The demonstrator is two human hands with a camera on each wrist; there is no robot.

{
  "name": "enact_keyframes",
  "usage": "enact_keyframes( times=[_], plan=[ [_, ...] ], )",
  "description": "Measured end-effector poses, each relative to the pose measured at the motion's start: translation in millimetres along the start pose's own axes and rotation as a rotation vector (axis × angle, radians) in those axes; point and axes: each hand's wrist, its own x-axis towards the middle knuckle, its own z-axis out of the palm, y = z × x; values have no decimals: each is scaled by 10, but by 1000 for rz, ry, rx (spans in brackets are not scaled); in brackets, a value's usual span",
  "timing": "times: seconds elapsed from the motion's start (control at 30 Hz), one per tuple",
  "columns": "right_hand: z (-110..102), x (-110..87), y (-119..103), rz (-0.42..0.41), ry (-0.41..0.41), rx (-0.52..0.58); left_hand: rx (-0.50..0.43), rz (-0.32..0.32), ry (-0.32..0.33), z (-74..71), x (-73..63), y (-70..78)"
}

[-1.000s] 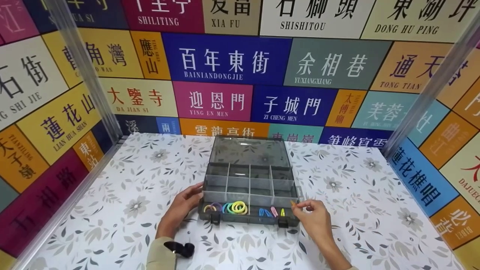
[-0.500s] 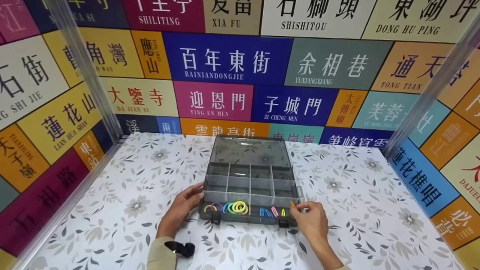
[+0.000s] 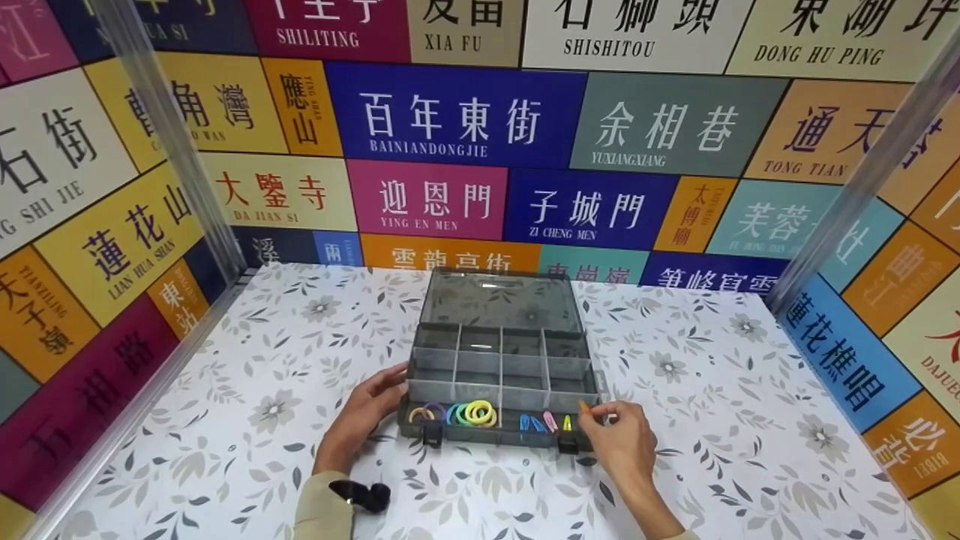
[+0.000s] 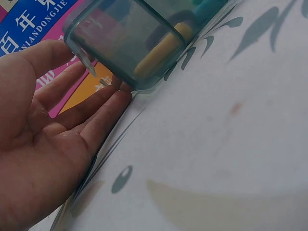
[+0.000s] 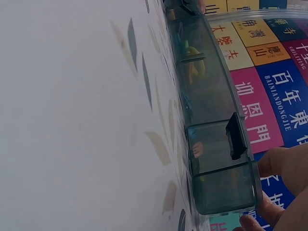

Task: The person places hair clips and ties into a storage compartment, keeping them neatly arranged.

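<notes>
A grey see-through compartment box [image 3: 480, 390] lies on the table with its lid [image 3: 501, 304] tipped back. My left hand [image 3: 365, 409] rests at the box's left side; in the left wrist view its fairly straight fingers [image 4: 103, 108] touch the box's corner. Between thumb and fingertips, my right hand [image 3: 622, 435] pinches a small orange hair clip [image 3: 583, 407] over the front right compartment. A yellow hair clip [image 3: 568, 423], a pink hair clip [image 3: 550, 421] and blue hair clips [image 3: 531, 424] lie in the front right part. Coloured hair ties [image 3: 477, 413] fill the front left part.
A white tablecloth [image 3: 247, 442] with grey leaves and flowers covers the table. Walls of coloured name signs [image 3: 457, 112] stand behind and at both sides. Clear uprights [image 3: 184, 142] mark the corners. Dark latches [image 5: 236, 136] stick out from the box's front.
My right hand has moved slightly left, bringing the orange hair clip further over the front right compartment. The left hand and the box have stayed in place.
</notes>
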Motion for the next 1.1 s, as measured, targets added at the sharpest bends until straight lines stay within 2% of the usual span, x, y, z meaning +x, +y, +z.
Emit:
enact_keyframes(
  times=[0.23, 0.47, 0.77, 0.93, 1.1],
  plan=[
    [-71, 25, 19, 16, -36, 21, 7, -20, 23, 25, 16, 12],
    [-131, 71, 54, -2, -15, 36, 3, -12, 29, 20, 13, 9],
    [-208, 171, 108, -3, -64, 2, 3, 18, -6, -2, -1, -30],
    [-283, 283, 190, -15, -75, -26, -2, -10, -14, -3, -26, -41],
    [-399, 463, 246, -69, -96, -32, -13, -54, -45, -61, -39, -5]
  ],
)
